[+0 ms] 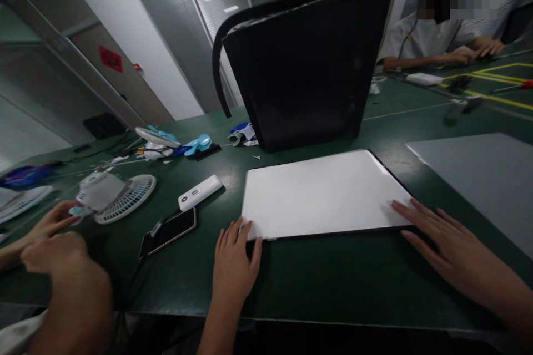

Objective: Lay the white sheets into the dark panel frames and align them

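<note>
A flat white rectangular panel (320,194) with thin dark edges lies on the green table. My left hand (235,260) rests at its near left corner, fingertips on the white surface and thumb beside the front edge. Across the panel, my right hand (441,238) lies over the near right corner with its fingers stretched out flat. Neither hand is closed around anything. Behind the panel stands a large black board (312,66), tilted slightly, with a loose black strip (219,55) curving along its top and hanging down at the left.
A grey sheet (478,177) lies at the right. To the left are a phone (169,232), a white power bank (200,192) and small fans (129,197). Another person's hands (54,244) work at far left; a further person (437,44) sits across the table.
</note>
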### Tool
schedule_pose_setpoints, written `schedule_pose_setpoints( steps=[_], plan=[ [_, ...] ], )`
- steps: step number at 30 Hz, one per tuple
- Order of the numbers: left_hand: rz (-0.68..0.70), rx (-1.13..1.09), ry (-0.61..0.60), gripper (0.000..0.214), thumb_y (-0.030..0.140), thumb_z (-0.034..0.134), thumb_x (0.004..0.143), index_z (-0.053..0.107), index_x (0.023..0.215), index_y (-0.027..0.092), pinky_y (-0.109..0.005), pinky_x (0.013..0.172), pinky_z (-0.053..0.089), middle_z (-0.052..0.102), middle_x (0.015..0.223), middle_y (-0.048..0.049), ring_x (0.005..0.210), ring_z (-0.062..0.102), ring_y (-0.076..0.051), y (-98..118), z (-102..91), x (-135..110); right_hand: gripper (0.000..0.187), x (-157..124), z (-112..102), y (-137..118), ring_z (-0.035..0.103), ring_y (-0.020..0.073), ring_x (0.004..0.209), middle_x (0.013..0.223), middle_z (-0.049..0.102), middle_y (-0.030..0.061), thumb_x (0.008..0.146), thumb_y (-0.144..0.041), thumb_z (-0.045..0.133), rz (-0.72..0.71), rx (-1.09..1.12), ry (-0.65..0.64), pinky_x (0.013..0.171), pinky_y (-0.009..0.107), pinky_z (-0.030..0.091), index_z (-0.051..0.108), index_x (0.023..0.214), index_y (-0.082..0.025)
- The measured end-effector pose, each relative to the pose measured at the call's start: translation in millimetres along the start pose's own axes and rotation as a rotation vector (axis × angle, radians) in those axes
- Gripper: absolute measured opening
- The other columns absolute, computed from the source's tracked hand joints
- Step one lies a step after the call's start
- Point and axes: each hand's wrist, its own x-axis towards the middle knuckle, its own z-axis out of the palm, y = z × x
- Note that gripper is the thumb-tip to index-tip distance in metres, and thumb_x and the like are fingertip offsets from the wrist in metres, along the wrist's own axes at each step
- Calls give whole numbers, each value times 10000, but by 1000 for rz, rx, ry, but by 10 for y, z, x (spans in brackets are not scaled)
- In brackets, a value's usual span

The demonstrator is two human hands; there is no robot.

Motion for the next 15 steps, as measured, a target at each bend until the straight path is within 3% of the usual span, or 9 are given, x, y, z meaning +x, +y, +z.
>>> schedule_pose_setpoints(
  steps=[4,8,12,15],
  plan=[
    [9,2,10,433,415,505,1065,684,1390,192,-627,1248,418,609,1533,-137,1425,568,-356,-16,32,-5,635,1,2,5,438,253,1493,1639,436,-18,1092,-679,299,45,7,67,1243,645,404,258,1667,-411],
    [20,-6,4,443,412,502,1067,682,1397,178,-616,1253,417,602,1542,-141,1430,564,-355,-27,42,-3,645,-10,-7,-2,538,286,1382,1540,543,26,1082,-712,290,108,-8,100,1124,651,505,339,1632,-381],
    [21,-3,-19,465,416,485,1076,667,1424,167,-624,1257,409,580,1565,-141,1453,539,-358,-38,42,-2,656,-10,-21,-36,522,269,1407,1598,485,21,1088,-708,283,96,-5,101,1165,628,487,297,1653,-374],
    [12,-7,-30,477,426,479,1080,653,1442,168,-628,1260,405,566,1579,-136,1463,527,-359,-41,44,-4,664,-4,-5,-45,406,248,1516,1679,372,-12,1096,-692,270,47,-24,54,1262,638,380,203,1684,-391]
  ],
)
